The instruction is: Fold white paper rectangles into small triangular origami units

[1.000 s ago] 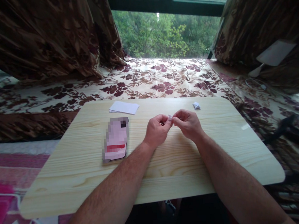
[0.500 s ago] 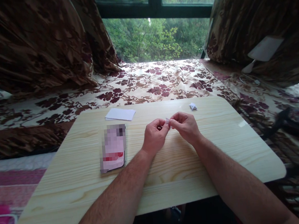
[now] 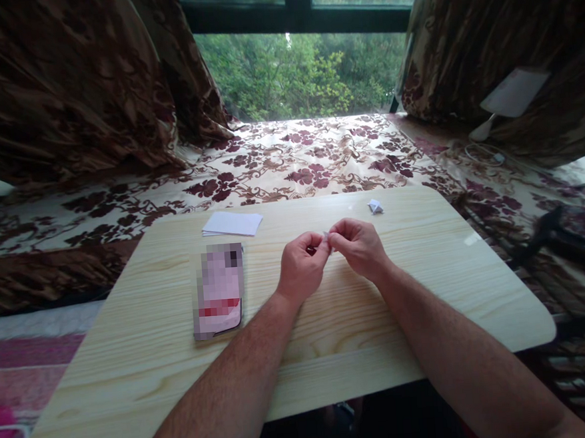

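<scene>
My left hand (image 3: 303,266) and my right hand (image 3: 358,246) meet over the middle of a pale wooden table (image 3: 132,363). Both pinch a tiny piece of white paper (image 3: 326,236) between their fingertips; most of it is hidden by the fingers. A phone (image 3: 218,291) lies flat to the left of my left hand. Behind it sits a small stack of white paper sheets (image 3: 232,224). A small folded white paper shape (image 3: 375,206) rests near the table's far edge, beyond my right hand.
A floral cloth (image 3: 288,159) covers the surface behind the table, below a window (image 3: 297,72). Brown patterned curtains (image 3: 62,81) hang on both sides. A white charger and cable (image 3: 488,145) lie at the right.
Both hands keep pinching the small paper with only slight finger movement. The view has shifted a little, so everything sits slightly further left and lower.
</scene>
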